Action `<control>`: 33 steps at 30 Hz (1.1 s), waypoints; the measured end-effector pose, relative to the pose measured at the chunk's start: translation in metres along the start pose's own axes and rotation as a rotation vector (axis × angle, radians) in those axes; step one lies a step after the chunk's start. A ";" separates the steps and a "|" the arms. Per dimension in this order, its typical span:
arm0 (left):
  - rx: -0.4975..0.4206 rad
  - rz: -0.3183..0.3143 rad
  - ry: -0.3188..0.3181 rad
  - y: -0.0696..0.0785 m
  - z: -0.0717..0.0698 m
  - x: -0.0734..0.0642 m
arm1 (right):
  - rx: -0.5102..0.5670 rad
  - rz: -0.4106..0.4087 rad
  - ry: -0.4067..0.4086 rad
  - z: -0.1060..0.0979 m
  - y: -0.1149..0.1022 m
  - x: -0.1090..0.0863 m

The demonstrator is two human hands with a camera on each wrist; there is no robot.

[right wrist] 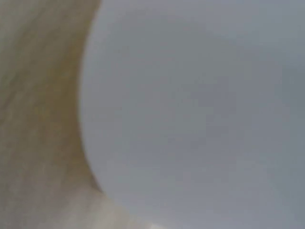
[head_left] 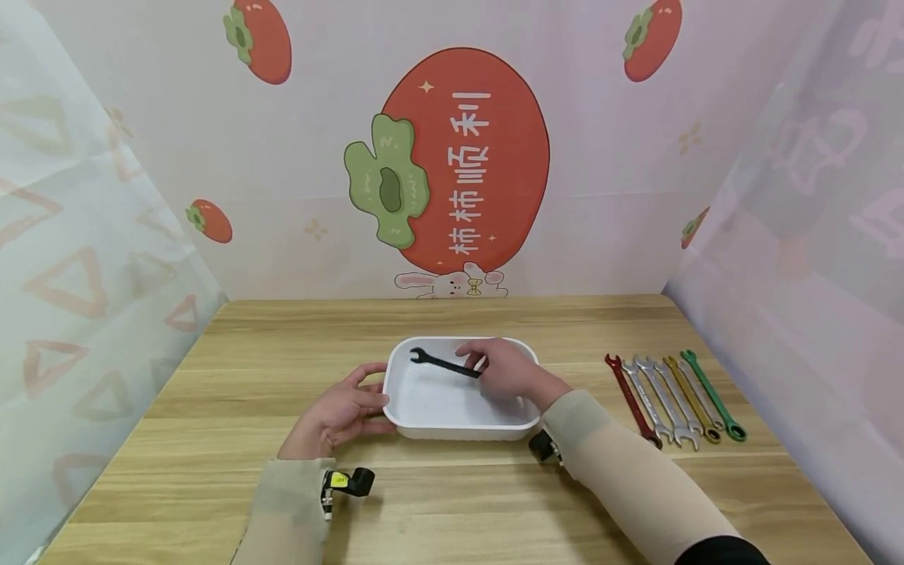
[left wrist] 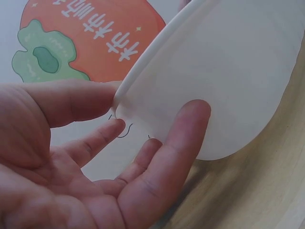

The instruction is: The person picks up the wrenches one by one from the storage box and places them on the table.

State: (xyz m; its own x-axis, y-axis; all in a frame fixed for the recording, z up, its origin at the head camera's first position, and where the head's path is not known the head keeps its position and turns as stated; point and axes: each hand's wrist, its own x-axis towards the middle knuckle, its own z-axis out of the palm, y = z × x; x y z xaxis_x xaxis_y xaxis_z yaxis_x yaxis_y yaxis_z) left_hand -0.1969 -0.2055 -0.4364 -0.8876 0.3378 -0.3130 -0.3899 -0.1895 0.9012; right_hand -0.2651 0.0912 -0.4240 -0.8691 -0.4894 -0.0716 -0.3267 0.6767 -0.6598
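Observation:
A white rectangular tray [head_left: 452, 433] stands at the middle of the table in the head view. My left hand [head_left: 344, 410] holds its left end; the left wrist view shows a fingertip at the rim and the thumb [left wrist: 188, 129] pressed to the outer wall. Inside the tray's outline, my right hand [head_left: 504, 367] pinches the right end of a black wrench [head_left: 445, 364]. The wrench's open-ended head points left, and its other end is hidden by the fingers. Only blurred white tray wall [right wrist: 190, 114] shows in the right wrist view, with neither hand nor wrench.
Several wrenches lie side by side on the right of the wooden table [head_left: 459, 502]: a red one [head_left: 631, 396], silver ones [head_left: 667, 400], a gold one [head_left: 692, 399] and a green one [head_left: 713, 395]. Printed cloth [head_left: 593, 235] hangs behind the table and along both sides.

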 end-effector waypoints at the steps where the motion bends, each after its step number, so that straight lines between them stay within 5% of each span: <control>1: 0.000 0.001 0.000 0.000 0.000 0.000 | 0.064 0.014 0.012 -0.001 -0.001 -0.001; 9: 0.006 0.009 -0.026 0.001 0.000 -0.002 | 0.639 0.151 0.098 -0.013 0.000 -0.004; 14: -0.005 0.003 -0.013 0.001 0.000 -0.001 | 0.899 0.219 0.145 -0.026 -0.001 -0.007; 25: 0.013 0.007 -0.005 0.002 0.004 -0.003 | 1.201 0.227 0.127 -0.058 0.012 -0.024; 33: 0.018 0.009 0.003 0.003 0.006 -0.005 | 1.233 0.225 0.142 -0.092 0.035 -0.045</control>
State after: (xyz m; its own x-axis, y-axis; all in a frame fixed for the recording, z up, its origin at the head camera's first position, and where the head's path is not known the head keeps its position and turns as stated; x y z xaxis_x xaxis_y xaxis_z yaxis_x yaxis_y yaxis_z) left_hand -0.1926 -0.2023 -0.4308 -0.8918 0.3329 -0.3063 -0.3778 -0.1758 0.9090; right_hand -0.2715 0.1875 -0.3749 -0.9174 -0.3155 -0.2426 0.3299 -0.2619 -0.9069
